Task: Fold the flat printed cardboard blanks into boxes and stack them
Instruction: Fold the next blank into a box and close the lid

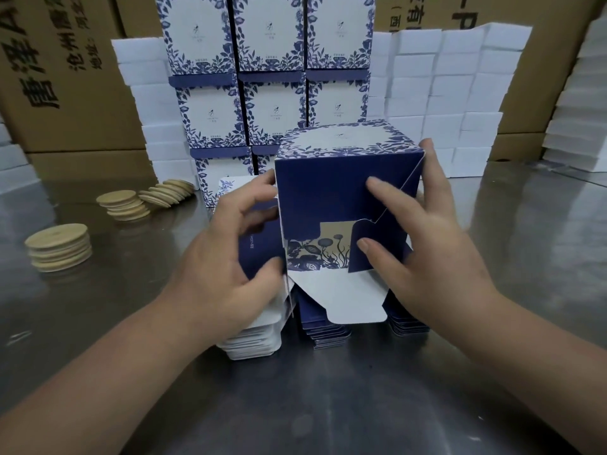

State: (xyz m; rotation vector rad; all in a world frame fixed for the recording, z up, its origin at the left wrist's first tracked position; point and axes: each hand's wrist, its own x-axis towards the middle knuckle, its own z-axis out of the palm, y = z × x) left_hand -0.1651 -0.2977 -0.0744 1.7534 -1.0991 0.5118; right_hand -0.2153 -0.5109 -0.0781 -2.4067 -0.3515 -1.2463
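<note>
A half-folded box (328, 192), navy blue with a white floral panel facing away, is held up over the metal table (328, 405). Its end flaps face me: a navy flap covers the top, a printed inner flap shows in the gap, and a white tuck flap hangs down. My left hand (226, 267) grips the box's left side with curled fingers. My right hand (427, 251) holds the right side, with fingers pressing the navy flaps. Beneath lie piles of flat blanks (325, 336). A wall of folded boxes (269, 70) is stacked behind.
Piles of round wooden lids (59, 251) lie at the left on the table, more lids (131, 205) farther back. White foam blocks (460, 103) are stacked behind and at the right. Brown cartons (59, 77) stand at the back left.
</note>
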